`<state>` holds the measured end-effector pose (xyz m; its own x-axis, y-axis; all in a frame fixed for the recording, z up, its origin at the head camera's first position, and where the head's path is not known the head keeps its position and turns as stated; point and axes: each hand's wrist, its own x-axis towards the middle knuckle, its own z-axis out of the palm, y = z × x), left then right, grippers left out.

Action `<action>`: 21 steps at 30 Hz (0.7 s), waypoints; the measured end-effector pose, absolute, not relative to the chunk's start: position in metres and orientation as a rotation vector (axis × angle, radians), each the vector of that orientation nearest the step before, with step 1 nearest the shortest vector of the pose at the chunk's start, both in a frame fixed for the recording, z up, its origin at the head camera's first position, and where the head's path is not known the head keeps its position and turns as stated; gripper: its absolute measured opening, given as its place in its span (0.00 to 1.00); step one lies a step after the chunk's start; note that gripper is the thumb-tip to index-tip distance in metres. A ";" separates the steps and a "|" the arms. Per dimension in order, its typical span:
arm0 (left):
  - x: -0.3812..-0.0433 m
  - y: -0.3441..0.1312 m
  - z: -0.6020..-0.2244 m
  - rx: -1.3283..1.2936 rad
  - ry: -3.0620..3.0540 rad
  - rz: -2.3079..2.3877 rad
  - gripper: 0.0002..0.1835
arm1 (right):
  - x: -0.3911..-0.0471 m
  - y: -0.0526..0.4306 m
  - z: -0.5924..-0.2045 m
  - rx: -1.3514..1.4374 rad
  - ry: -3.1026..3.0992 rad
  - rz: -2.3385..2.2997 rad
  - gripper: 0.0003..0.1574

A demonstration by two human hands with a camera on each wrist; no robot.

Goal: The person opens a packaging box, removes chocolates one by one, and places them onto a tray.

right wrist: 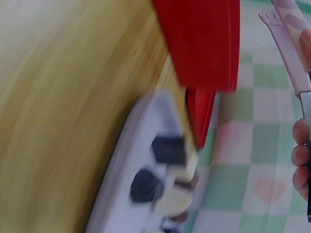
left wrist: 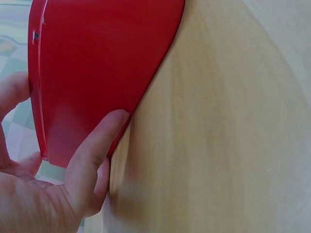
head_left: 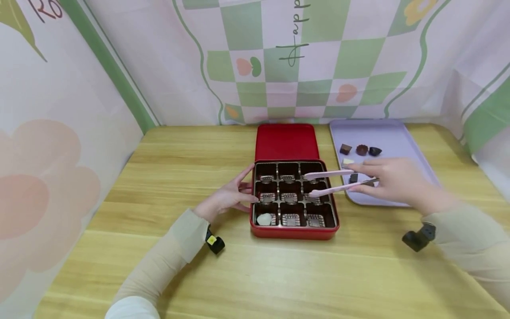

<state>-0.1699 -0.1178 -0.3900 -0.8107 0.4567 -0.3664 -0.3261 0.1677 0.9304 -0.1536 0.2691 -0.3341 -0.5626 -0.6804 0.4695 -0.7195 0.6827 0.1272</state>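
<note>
A red tin box (head_left: 295, 233) lies open on the table, its dark insert split into several compartments. One white chocolate (head_left: 264, 219) sits in the near-left compartment. My left hand (head_left: 228, 195) touches the box's left side with spread fingers; in the left wrist view the thumb (left wrist: 95, 150) rests on the red side wall. My right hand (head_left: 400, 179) holds pink tongs (head_left: 328, 174) above the box's right column. Their paw-shaped tips stand apart with nothing between them. In the right wrist view, the tongs (right wrist: 286, 48) and curled fingers (right wrist: 300, 155) show at the right edge.
A lilac tray (head_left: 370, 130) to the right of the box holds several chocolates, among them a brown square (head_left: 345, 149), a fluted round one (head_left: 361, 149) and a dark one (head_left: 375, 151). Some are hidden under my right hand. The red lid (head_left: 287, 141) lies behind the box.
</note>
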 end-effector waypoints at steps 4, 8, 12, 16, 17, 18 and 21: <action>-0.170 -0.118 -0.390 0.132 1.860 1.700 0.54 | -0.152 0.245 -0.331 1.150 -2.396 0.126 0.41; -0.170 -0.118 -0.389 0.131 1.859 1.700 0.55 | -0.148 0.221 -0.327 1.235 -2.423 0.115 0.38; -0.170 -0.118 -0.389 0.126 1.848 1.702 0.55 | -0.145 0.201 -0.324 1.288 -2.441 0.059 0.39; -0.171 -0.118 -0.390 0.126 1.842 1.709 0.55 | -0.142 0.184 -0.319 1.336 -2.468 0.026 0.36; -0.171 -0.118 -0.390 0.128 1.842 1.710 0.55 | -0.141 0.180 -0.318 1.349 -2.477 0.009 0.35; -0.171 -0.118 -0.390 0.129 1.840 1.712 0.55 | -0.141 0.177 -0.316 1.367 -2.486 -0.003 0.34; -0.170 -0.118 -0.390 0.134 1.836 1.713 0.55 | -0.139 0.167 -0.313 1.404 -2.491 -0.062 0.33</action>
<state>-0.1703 -0.1181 -0.3900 -0.8049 0.4698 -0.3626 -0.3291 0.1551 0.9315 -0.1393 0.1669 -0.3127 -0.4884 -0.8442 0.2210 -0.8322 0.5268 0.1731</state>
